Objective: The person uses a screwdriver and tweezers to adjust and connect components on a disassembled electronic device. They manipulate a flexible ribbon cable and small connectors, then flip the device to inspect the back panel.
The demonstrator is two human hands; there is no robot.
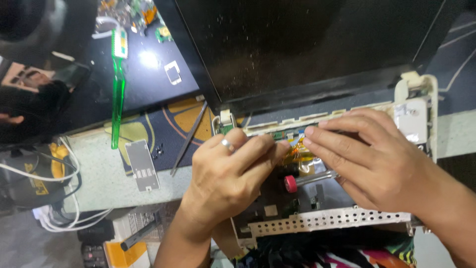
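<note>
An opened laptop lies in front of me, its dark dusty screen (307,44) tilted back and its white base (327,218) stripped to bare metal and boards. My left hand (228,173), a ring on one finger, pinches at an amber ribbon cable (297,156) near the hinge. My right hand (367,159) rests over the base, its fingertips meeting the left hand's at the cable. A screwdriver with a red end cap (291,184) lies under my right palm; whether that hand grips it is unclear.
A green toothbrush (118,89) and metal tweezers (188,140) lie on the dark mat at left, beside a small grey cover plate (142,165) and loose screws. White and yellow cables (59,198) hang off the bench edge. Circuit boards (134,12) sit at the back.
</note>
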